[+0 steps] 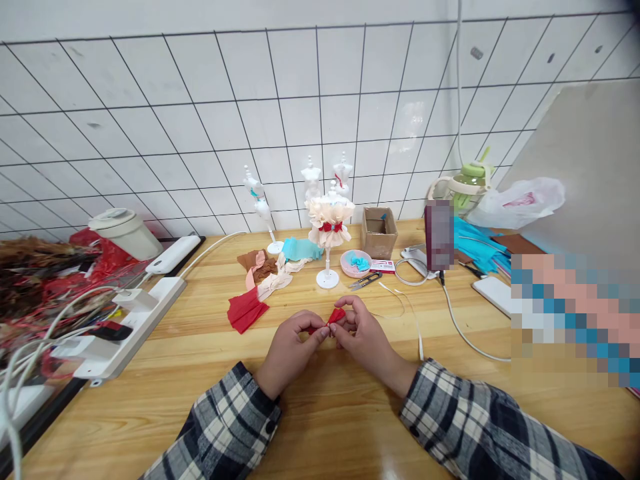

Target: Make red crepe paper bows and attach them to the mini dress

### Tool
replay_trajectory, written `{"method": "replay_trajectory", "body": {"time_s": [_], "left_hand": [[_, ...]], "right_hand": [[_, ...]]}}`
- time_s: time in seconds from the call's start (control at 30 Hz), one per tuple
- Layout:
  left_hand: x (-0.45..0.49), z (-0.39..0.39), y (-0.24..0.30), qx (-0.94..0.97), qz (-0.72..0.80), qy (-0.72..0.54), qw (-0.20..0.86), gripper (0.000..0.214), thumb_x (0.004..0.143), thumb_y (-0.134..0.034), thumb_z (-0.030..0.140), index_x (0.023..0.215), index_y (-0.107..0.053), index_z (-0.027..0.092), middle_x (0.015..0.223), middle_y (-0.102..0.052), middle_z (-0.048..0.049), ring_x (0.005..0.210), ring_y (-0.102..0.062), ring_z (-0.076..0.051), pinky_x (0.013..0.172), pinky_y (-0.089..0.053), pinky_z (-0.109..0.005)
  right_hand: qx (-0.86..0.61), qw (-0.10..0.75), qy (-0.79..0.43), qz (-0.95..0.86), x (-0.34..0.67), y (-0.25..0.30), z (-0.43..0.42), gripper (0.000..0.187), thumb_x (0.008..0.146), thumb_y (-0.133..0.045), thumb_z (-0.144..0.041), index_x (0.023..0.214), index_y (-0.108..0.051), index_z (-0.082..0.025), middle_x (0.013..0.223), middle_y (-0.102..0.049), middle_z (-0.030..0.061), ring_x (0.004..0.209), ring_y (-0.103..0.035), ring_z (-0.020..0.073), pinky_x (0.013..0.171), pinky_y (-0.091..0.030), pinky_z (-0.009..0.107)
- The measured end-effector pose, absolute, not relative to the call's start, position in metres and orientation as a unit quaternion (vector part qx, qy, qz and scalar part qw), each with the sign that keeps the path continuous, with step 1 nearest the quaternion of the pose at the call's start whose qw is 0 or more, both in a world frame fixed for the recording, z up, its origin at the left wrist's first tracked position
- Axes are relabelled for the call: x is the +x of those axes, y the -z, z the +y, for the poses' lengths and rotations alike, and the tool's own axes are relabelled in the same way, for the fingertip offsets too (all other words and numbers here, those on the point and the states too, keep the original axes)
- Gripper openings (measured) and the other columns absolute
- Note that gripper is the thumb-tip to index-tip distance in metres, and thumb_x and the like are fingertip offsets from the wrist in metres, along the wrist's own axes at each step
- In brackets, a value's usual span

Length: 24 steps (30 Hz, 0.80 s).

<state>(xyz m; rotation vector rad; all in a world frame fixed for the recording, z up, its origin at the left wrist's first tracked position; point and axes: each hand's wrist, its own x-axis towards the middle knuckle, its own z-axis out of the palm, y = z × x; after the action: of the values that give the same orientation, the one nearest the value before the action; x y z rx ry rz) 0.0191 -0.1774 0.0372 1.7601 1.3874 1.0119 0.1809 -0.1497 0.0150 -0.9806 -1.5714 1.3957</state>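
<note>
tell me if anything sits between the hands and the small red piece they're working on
Nothing visible does. The left hand and right hand both already pinch the small red piece directly, above bare wooden table.

A wooden table [320,413] carries crepe paper scraps [247,310], a mannequin stand [327,279], thread snips [365,281], a cardboard box [379,233] and a power strip [135,327].
</note>
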Motion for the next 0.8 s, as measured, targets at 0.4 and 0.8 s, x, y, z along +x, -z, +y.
{"method": "replay_trajectory", "body": {"time_s": [0.4, 0.8], "left_hand": [[0.0150, -0.1775, -0.0350, 0.629, 0.562, -0.459, 0.278, 0.016, 0.083, -0.058, 0.031, 0.077, -0.066, 0.018, 0.083, -0.067, -0.0037, 0.082, -0.061, -0.017, 0.079, -0.047, -0.028], [0.0174, -0.1812, -0.0385, 0.664, 0.556, -0.440, 0.238, 0.016, 0.084, -0.057, 0.032, 0.079, -0.067, 0.020, 0.082, -0.068, -0.0038, 0.082, -0.061, -0.018, 0.079, -0.048, -0.030]], "right_hand": [[-0.368, 0.399, -0.648, -0.533, 0.1829, -0.0218, -0.1542, 0.037, 0.082, -0.056, -0.039, 0.110, -0.036, -0.026, 0.087, -0.063, -0.0001, 0.055, -0.058, 0.0113, 0.047, -0.049, 0.025], [-0.295, 0.237, -0.868, -0.320, 0.1912, -0.0198, -0.1454, 0.032, 0.070, -0.076, -0.034, 0.093, -0.062, -0.017, 0.075, -0.066, -0.0001, 0.061, -0.064, 0.0102, 0.044, -0.048, 0.015]]}}
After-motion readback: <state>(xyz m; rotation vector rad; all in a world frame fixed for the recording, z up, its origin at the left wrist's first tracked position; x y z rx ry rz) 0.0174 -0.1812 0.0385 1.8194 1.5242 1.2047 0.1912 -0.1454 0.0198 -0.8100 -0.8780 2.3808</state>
